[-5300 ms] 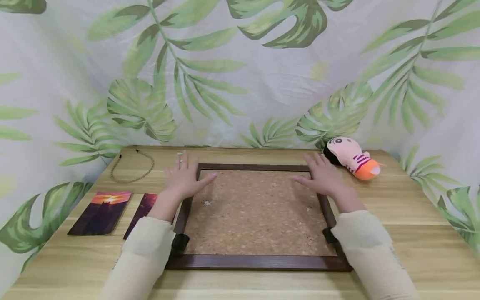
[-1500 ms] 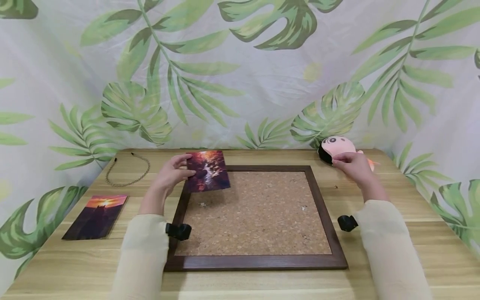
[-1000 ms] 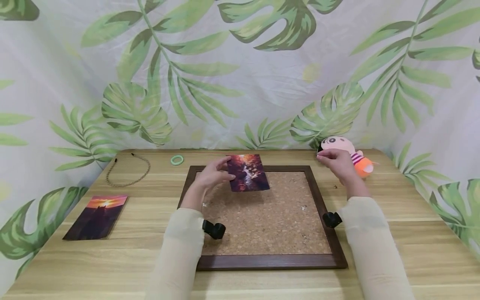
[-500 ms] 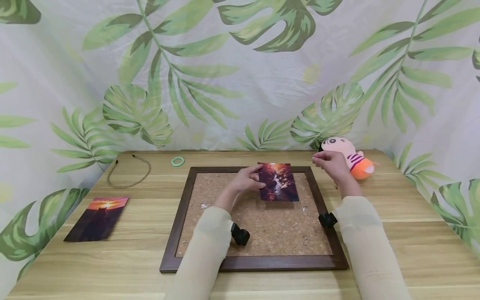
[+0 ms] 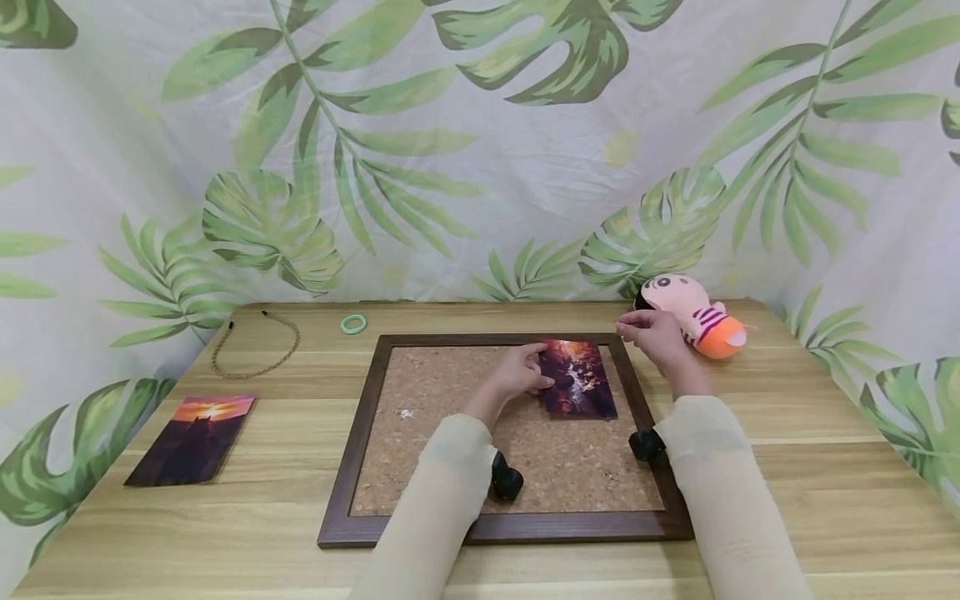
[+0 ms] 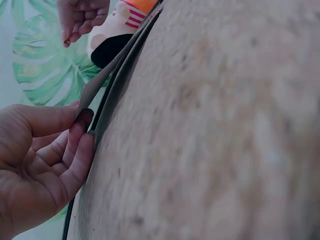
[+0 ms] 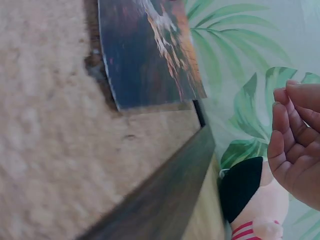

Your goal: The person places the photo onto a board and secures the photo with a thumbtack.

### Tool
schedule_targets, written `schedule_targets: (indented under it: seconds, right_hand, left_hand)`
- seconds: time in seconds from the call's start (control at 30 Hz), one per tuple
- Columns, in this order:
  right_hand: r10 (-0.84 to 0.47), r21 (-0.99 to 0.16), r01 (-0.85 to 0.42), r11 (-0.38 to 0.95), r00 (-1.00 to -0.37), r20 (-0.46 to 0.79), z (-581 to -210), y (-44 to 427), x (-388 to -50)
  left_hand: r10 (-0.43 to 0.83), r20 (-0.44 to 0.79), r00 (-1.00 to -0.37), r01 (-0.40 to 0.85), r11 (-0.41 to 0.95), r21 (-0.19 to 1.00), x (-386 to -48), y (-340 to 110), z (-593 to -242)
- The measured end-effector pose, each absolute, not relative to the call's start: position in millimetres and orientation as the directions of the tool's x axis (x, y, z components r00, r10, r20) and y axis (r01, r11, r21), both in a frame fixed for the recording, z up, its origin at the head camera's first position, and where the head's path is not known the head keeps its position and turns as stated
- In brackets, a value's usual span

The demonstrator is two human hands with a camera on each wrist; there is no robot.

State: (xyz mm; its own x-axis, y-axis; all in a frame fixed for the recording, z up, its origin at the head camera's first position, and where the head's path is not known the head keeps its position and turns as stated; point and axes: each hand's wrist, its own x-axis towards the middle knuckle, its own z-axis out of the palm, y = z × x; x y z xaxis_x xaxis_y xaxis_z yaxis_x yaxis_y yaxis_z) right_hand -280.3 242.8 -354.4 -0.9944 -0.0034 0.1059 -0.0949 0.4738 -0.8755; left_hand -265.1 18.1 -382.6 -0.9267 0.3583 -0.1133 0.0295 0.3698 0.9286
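My left hand (image 5: 517,372) pinches the left edge of a dark red and orange photo print (image 5: 579,381). The print is over the upper right part of a cork board (image 5: 450,450) with a dark brown frame; in the left wrist view it stands tilted, its held edge raised off the cork. My right hand (image 5: 660,337) is just beyond the board's upper right corner, thumb and index fingertip pressed together. A tiny pin-like thing (image 7: 284,89) shows between them in the right wrist view, too small to make out well. A second photo print (image 5: 191,440), a sunset, lies left of the board.
A soft toy (image 5: 693,315) in pink and orange lies behind my right hand. Toward the back left of the wooden table (image 5: 277,517) are a braided cord (image 5: 255,373) and a green ring (image 5: 353,323). A leaf-patterned cloth (image 5: 420,167) hangs behind.
My left hand has carried the photo print rightward from the board's left side and lowered it toward the cork's upper right. My right hand has come left from the toy, fingertips still together.
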Motion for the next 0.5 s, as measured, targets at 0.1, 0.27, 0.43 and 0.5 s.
schedule_targets:
  seconds: [0.1, 0.27, 0.43, 0.5]
  right_hand:
    - [-0.014, -0.881, -0.077, 0.467, -0.997, 0.080, -358.6, 242.3, -280.3]
    - [-0.021, -0.887, -0.070, 0.457, -0.997, 0.068, -362.5, 241.4, -282.0]
    - [-0.029, -0.885, -0.082, 0.458, -0.997, 0.077, -362.2, 238.7, -284.4]
    - [-0.035, -0.876, -0.091, 0.474, -0.996, 0.085, -362.0, 236.0, -285.0]
  left_hand:
    - [0.344, -0.047, -0.938, 0.121, 0.451, 0.884, -285.7, 26.0, -415.3]
    - [0.372, 0.047, -0.927, 0.244, 0.503, 0.829, -292.5, 29.2, -432.0]
    - [0.357, -0.030, -0.934, 0.200, 0.586, 0.785, -266.7, 29.5, -390.7]
    - [0.363, -0.028, -0.931, 0.220, 0.622, 0.752, -273.3, 31.0, -397.0]
